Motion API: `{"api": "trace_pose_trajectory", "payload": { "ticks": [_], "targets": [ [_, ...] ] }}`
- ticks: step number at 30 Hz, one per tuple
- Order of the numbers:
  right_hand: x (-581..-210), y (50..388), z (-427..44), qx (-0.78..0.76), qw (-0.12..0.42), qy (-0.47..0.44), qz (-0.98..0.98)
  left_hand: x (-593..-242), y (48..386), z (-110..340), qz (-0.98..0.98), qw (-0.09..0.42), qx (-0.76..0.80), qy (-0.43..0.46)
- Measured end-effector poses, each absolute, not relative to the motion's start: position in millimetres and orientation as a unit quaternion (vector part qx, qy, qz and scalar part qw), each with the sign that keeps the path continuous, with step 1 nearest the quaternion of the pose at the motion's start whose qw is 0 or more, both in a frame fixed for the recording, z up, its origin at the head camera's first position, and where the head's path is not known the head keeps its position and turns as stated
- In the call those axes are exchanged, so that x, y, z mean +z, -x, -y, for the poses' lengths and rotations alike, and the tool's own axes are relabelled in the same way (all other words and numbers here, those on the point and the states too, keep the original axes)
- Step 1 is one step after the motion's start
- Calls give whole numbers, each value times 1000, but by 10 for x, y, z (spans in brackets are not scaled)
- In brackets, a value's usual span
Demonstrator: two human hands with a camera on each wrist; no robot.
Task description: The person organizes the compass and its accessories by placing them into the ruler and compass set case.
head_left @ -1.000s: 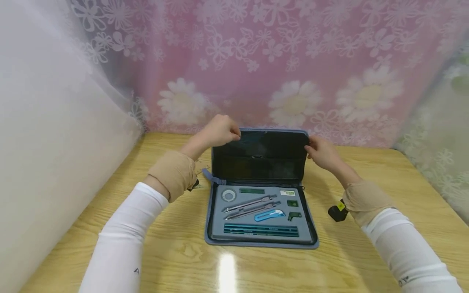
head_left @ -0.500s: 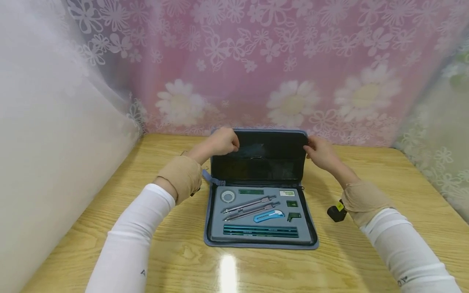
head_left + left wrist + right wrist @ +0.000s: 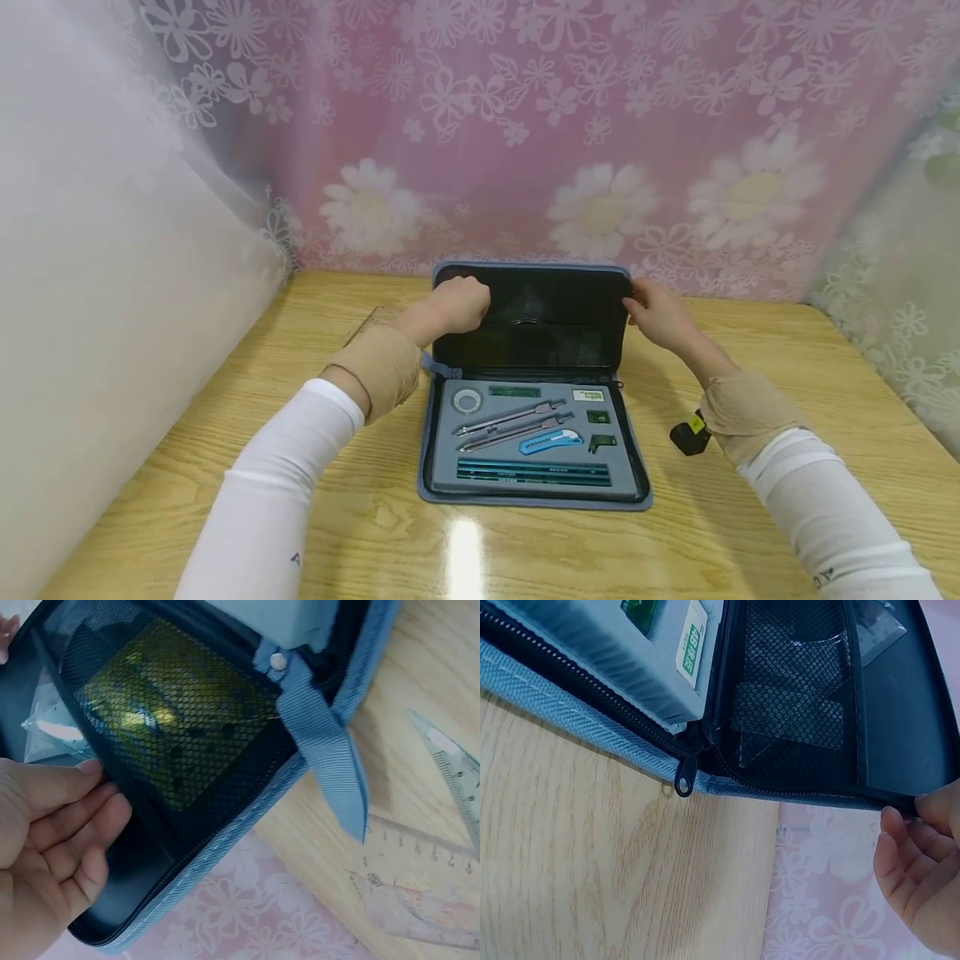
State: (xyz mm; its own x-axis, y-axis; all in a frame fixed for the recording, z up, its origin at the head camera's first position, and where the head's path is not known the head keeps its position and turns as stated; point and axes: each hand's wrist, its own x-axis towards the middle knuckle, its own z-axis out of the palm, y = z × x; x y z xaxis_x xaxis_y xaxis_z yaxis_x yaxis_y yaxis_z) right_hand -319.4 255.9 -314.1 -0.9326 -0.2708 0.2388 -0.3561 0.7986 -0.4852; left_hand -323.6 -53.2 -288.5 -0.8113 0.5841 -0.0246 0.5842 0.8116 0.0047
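Observation:
A blue zip case [image 3: 536, 503] of drawing tools lies unfolded on the table, its black-lined lid [image 3: 562, 292] standing up at the back. My left hand [image 3: 459, 305] is in front of the lid's left side; in the left wrist view its thumb and fingertips pinch the edge of the mesh pocket [image 3: 225, 761], which holds a yellowish packet [image 3: 172, 712]. The right hand [image 3: 660, 314] pinches the lid's right edge. In the case's grey tray [image 3: 442, 467] sit a tape roll [image 3: 467, 401], two compasses [image 3: 517, 432], a blue utility knife [image 3: 551, 442] and dark green pencils [image 3: 532, 472].
Clear plastic rulers [image 3: 420, 885] lie on the wooden table [image 3: 360, 533] left of the case, partly hidden by the left arm in the head view. A blue strap [image 3: 322, 742] hangs at the hinge, with a zip pull [image 3: 685, 776] at the opposite end. Behind hangs a pink flowered curtain [image 3: 487, 167].
My left hand has come down from the lid's top edge to the pocket on its inner face. The right hand keeps its hold on the lid's edge.

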Motion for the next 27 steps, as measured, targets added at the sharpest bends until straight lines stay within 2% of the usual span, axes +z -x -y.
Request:
{"api": "trace_pose_trajectory", "payload": {
  "ticks": [8, 16, 22, 27],
  "targets": [
    [-3163, 3189, -2518, 272, 76, -168, 945, -2980, 3218, 560, -953, 18, -26, -301],
    [-3196, 3216, -2505, 277, 76, -173, 942, -2997, 3206, 651, -952, -6, 3, -307],
    [-3174, 3205, -2538, 285, 72, -173, 940, -2925, 3196, 864, -934, -68, 69, -344],
    [-3165, 3196, -2559, 287, 68, -169, 940, -2900, 3178, 1193, -936, -104, 110, -318]
  ]
}}
